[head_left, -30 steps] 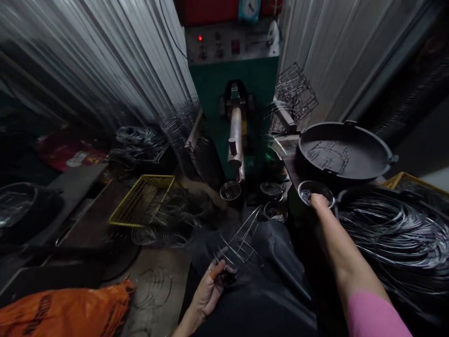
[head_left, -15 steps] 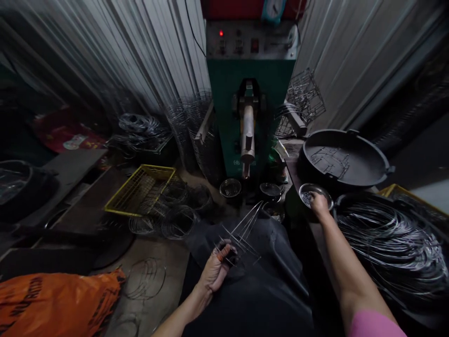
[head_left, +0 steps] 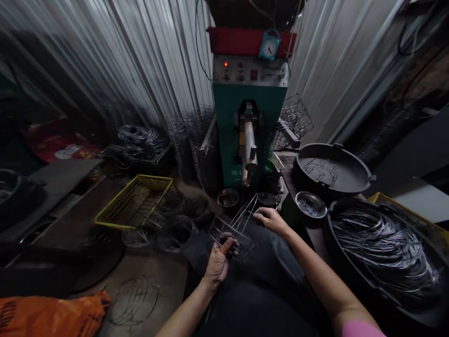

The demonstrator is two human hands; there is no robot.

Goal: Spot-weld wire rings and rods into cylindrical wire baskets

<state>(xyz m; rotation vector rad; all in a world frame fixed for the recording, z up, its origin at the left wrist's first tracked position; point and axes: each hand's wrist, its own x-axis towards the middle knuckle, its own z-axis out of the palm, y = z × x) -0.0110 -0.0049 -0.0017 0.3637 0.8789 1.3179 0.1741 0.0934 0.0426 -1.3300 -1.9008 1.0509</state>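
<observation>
Wire frame (head_left: pixel 234 229), one, thin-rodded, tilted, above the dark apron (head_left: pixel 245 290) at near centre, its long prongs pointing far and right. Left hand (head_left: pixel 219 262), one, orange band (head_left: pixel 226 246) on the thumb; fingers curled closed about the frame's near end. Right hand (head_left: pixel 271 221), one, just right of the prongs; fingers bunched at the tips, though how tightly, and on what if anything, cannot be told. Metal bowl (head_left: pixel 321 204), one, right, holding short metal pieces (head_left: pixel 307 206). Black pan (head_left: pixel 351 173), one, far right of the bowl, with wirework inside. Tub of wire hoops (head_left: pixel 379 243), near right. Green machine (head_left: pixel 228 117), one, far centre, red lamp (head_left: pixel 226 64) lit. Yellow basket (head_left: pixel 119 201), one, left, coiled wire rings (head_left: pixel 177 231) beside it. Hazards, as judged: the frame, gripped at one end only, may twist if the right hand presses its free prongs; rod ends may snag the apron through the low tilt; any small piece slipping from the right fingertips may be lost against dark cloth in dim light.
</observation>
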